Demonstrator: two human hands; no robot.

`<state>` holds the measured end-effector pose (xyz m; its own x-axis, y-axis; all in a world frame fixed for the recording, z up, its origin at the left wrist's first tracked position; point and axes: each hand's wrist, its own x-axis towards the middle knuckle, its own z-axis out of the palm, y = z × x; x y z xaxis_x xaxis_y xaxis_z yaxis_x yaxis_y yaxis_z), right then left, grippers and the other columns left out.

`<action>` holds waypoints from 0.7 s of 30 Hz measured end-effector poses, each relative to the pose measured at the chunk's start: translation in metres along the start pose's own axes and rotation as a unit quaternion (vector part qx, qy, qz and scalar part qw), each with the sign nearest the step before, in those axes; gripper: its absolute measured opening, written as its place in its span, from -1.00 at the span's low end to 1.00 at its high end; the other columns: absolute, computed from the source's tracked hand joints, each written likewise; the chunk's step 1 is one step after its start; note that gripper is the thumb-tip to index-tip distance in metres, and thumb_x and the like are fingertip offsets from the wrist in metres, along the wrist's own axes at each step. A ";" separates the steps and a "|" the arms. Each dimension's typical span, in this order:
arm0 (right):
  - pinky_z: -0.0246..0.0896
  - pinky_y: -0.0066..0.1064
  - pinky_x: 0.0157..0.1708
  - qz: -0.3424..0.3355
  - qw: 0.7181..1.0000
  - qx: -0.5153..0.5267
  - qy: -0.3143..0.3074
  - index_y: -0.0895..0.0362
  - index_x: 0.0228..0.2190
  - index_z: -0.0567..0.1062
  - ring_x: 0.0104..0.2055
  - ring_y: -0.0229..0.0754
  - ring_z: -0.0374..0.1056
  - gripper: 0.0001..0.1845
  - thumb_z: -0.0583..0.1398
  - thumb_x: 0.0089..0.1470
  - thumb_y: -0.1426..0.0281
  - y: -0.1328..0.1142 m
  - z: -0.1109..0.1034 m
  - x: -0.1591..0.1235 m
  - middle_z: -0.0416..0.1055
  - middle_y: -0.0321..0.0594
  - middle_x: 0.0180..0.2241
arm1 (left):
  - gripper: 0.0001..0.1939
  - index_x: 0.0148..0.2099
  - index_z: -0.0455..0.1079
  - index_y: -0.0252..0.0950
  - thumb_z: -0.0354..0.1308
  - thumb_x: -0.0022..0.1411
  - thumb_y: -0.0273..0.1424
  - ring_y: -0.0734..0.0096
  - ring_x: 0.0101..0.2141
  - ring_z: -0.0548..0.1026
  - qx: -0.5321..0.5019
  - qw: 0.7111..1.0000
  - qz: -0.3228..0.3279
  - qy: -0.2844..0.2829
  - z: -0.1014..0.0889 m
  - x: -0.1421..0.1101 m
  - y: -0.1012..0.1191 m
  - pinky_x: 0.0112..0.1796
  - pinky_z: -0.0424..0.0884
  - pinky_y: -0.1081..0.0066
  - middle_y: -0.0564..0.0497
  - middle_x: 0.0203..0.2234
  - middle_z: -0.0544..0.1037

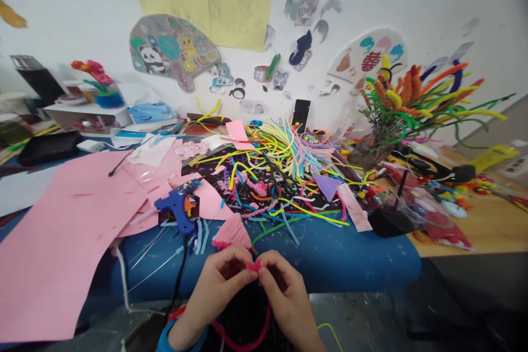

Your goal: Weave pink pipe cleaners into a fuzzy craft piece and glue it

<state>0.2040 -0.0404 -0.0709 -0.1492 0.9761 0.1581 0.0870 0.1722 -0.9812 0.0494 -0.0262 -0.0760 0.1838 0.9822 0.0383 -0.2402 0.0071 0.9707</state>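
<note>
Between the fingertips of both my hands is a red-pink pipe cleaner (253,267), its lower length hanging in a loop below my wrists. My left hand (226,275) pinches it from the left, thumb against forefinger. From the other side my right hand (284,286) pinches it too, and the fingertips almost meet. Just beyond my fingers a pink triangle of pipe cleaners (233,232) with a darker pink lower edge lies on the blue table cover (330,258). A blue glue gun (179,205) rests farther left, its cord running down past my left hand.
Loose pipe cleaners (284,148) and cut scraps pile up at the table's middle. Pink sheets (78,231) cover the left side. A purple triangle (328,187) lies right of the pile. At the right stand a vase of pipe-cleaner flowers (371,143) and a black round base (391,221).
</note>
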 end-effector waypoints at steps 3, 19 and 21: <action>0.21 -0.43 -0.24 -0.027 1.000 -0.003 -0.006 0.10 -0.42 0.41 -0.27 -0.21 0.31 -0.84 0.12 0.20 0.36 -0.002 -0.003 0.002 0.33 -0.26 -0.35 | -0.86 -0.37 0.48 -0.29 0.34 0.14 -0.33 0.44 -0.33 0.46 -0.006 1.000 0.008 -0.008 0.003 -0.002 0.002 -0.25 0.37 0.50 0.05 -0.42 0.53; 0.16 -0.39 -0.19 -0.108 0.976 -0.169 -0.089 0.08 -0.40 0.37 -0.23 -0.21 0.30 -0.86 0.12 0.22 0.47 -0.044 -0.032 0.022 0.36 -0.29 -0.34 | -0.79 -0.46 0.39 -0.28 0.18 0.21 -0.34 0.43 -0.50 0.45 0.160 0.981 0.099 0.049 0.013 -0.009 0.013 -0.42 0.35 0.49 0.05 -0.57 0.50; 0.15 -0.37 -0.18 -0.132 0.966 -0.213 -0.070 0.07 -0.37 0.39 -0.20 -0.19 0.29 -0.88 0.13 0.22 0.50 -0.046 -0.030 0.022 0.38 -0.28 -0.31 | -0.83 -0.45 0.41 -0.28 0.15 0.21 -0.41 0.44 -0.50 0.45 0.260 0.947 0.142 0.121 0.017 -0.012 0.011 -0.41 0.33 0.50 0.06 -0.56 0.51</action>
<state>0.2268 -0.0228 -0.0188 -0.3506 0.8680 0.3517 0.4200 0.4813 -0.7694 0.0607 -0.0413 -0.0618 -0.0576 0.9454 0.3209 0.2661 -0.2952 0.9176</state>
